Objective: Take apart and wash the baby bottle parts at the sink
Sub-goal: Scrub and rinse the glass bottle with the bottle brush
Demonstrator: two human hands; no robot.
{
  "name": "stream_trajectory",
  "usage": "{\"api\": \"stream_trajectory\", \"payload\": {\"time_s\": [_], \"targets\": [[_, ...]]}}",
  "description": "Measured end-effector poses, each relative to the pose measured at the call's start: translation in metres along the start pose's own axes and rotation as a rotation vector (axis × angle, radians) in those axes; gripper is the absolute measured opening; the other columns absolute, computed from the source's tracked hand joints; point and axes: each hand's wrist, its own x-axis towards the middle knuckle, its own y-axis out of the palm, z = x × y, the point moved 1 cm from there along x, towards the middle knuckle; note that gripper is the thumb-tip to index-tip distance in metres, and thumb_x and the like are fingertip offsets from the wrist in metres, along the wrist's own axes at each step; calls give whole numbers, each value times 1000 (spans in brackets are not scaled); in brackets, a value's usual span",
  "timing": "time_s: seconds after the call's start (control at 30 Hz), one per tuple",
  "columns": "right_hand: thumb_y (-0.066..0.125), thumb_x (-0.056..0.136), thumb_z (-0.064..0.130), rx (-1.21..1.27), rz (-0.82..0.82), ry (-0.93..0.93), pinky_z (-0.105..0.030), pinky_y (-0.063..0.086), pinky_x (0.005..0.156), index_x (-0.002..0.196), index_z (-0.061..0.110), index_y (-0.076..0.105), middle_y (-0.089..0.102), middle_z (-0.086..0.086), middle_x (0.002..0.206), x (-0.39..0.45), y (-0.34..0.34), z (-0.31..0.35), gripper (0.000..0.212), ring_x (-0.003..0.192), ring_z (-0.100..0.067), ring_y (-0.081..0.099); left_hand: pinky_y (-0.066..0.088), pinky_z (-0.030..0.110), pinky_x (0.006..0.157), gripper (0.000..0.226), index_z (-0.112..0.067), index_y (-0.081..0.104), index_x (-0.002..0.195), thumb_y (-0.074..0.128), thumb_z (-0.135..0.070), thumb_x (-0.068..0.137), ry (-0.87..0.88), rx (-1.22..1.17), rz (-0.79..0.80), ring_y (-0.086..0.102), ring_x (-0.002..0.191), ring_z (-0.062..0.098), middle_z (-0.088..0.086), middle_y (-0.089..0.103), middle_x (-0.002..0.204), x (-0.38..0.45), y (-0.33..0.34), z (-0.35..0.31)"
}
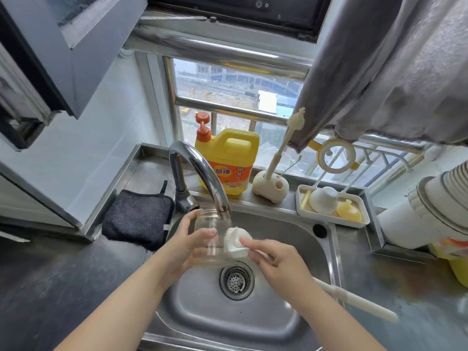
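My left hand grips a clear glass baby bottle over the steel sink, its open mouth up under the tap spout. My right hand holds a white bottle brush; its sponge head presses against the bottle's right side, and the long handle sticks out to the right over the sink rim. A white tray on the ledge carries a white bottle cap and a yellow part.
A yellow dish-soap jug with an orange pump stands behind the tap. Beside it is a cream brush stand with a thin brush. A dark cloth lies left of the sink. Stacked cups lie at right.
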Motion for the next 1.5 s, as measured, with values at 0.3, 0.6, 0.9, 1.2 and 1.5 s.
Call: {"api": "stream_trajectory", "payload": {"time_s": [0.3, 0.6, 0.9, 1.2, 1.5], "targets": [[61, 91, 22, 118, -13, 119, -20, 48, 87, 97, 61, 59, 70, 20, 97, -1, 5, 9, 40, 96, 5, 62, 53, 29, 72, 85, -50, 41, 124, 74, -51, 45, 53, 201, 24, 69, 91, 14, -4, 65, 111, -6, 13, -5], [57, 92, 26, 110, -39, 151, -37, 52, 88, 109, 46, 66, 72, 17, 96, 3, 1, 11, 27, 96, -1, 64, 44, 35, 102, 117, -72, 14, 120, 91, -51, 35, 78, 434, 107, 57, 117, 9, -11, 18, 151, -18, 14, 1], [58, 92, 24, 115, -6, 155, -29, 52, 82, 108, 42, 68, 70, 17, 78, 3, 4, 17, 26, 82, 1, 63, 55, 27, 77, 128, -51, 8, 141, 87, -22, 44, 63, 401, 225, 67, 102, 11, -8, 24, 146, -25, 6, 2], [52, 90, 39, 4, -86, -157, -22, 43, 64, 119, 57, 53, 55, 19, 73, -8, 8, 11, 34, 68, 0, 52, 56, 49, 78, 98, -28, 38, 131, 82, -37, 44, -10, 120, 14, 58, 112, 20, 2, 50, 127, -14, -6, -1], [44, 86, 48, -74, -46, -142, -34, 49, 68, 121, 63, 42, 56, 18, 77, 2, 9, 0, 38, 73, -5, 55, 59, 42, 73, 45, 0, 57, 106, 72, -31, 78, -130, -143, -40, 51, 51, 15, 8, 56, 80, 2, 4, 18]]}}
